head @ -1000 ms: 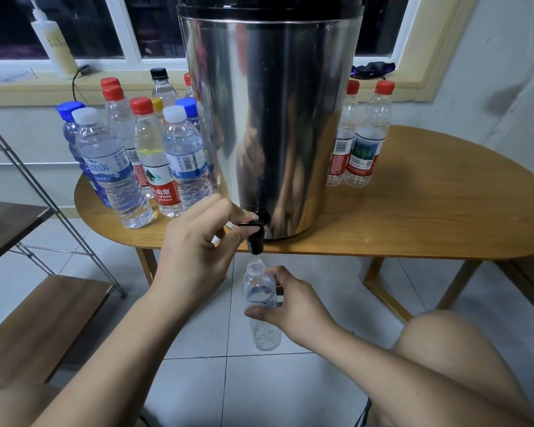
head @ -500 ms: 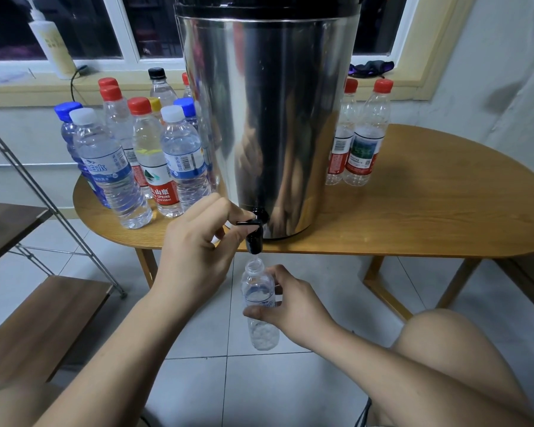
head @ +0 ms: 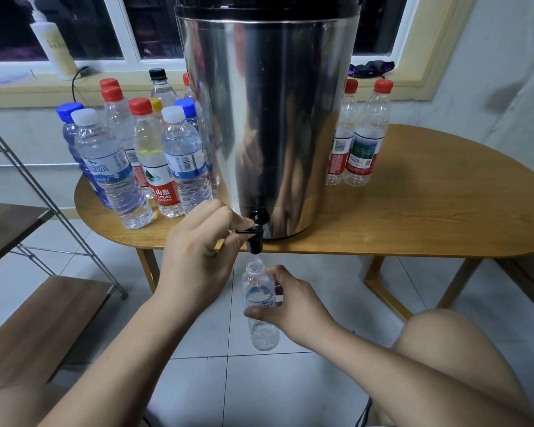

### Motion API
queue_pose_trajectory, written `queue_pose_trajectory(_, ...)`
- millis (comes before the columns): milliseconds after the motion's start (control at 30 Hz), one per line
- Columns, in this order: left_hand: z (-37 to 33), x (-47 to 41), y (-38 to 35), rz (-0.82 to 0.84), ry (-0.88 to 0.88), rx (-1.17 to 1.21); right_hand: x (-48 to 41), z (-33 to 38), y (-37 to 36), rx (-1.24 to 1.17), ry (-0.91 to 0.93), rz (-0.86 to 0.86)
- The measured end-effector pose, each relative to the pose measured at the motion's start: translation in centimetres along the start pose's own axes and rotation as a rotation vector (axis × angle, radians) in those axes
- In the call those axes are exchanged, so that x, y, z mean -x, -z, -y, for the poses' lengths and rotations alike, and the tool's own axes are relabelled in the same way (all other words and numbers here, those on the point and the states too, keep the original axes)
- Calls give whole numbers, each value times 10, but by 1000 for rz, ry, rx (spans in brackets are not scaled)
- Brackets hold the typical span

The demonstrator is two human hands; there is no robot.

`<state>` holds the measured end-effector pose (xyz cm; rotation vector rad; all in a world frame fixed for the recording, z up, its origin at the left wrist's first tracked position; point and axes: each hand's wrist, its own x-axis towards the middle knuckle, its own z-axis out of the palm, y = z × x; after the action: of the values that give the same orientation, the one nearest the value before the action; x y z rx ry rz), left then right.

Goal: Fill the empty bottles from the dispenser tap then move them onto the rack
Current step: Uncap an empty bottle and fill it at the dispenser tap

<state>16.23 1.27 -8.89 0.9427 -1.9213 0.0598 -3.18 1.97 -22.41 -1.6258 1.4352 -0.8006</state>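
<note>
Left hand [head: 198,251] pinches the black lever of the tap [head: 255,235] between thumb and curled fingers. The right hand [head: 293,303] grips an uncapped clear bottle [head: 258,286] around its middle, thumb across the front, fingers wrapped behind.

Head view, the only one I have: a tall steel dispenser [head: 269,118] stands at the front edge of an oval wooden table [head: 429,211], its tap jutting just past that edge. The held bottle hangs upright below the front edge, above the tiled floor, its mouth just beneath the spout. I see what looks like a thin stream between spout and mouth, and some water low in the bottle, though I cannot read the level exactly.

A cluster of capped bottles [head: 114,177] crowds the table's left end. Two red-capped bottles [head: 364,140] stand near the back edge, right of the dispenser; they look empty to me. The rack [head: 43,318], wooden shelves on a metal frame, stands at far left, apart from the table.

I judge this to be the filling step, with the bottle far from full. Next I would hold the mouth centred under the spout, release the lever near the neck, cap the bottle, then carry it left to a rack shelf.
</note>
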Motion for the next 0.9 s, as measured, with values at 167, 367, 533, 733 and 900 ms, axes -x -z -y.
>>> queue_pose_trajectory(167, 3, 1, -1, 3, 10, 6, 0, 0, 0, 7, -1, 0)
queue_pose_trajectory(367, 1, 0, -1, 7, 21, 9, 1, 1, 2, 23, 8, 0)
queue_pose_trajectory(533, 0, 1, 0, 16, 42, 50, 1, 3, 1, 28, 20, -1)
queue_pose_trajectory(733, -3, -1, 3, 20, 58, 95, 1, 3, 2, 26, 19, -2)
queue_pose_trajectory(900, -7, -2, 4, 43, 60, 106, 2, 3, 2, 30, 14, -3)
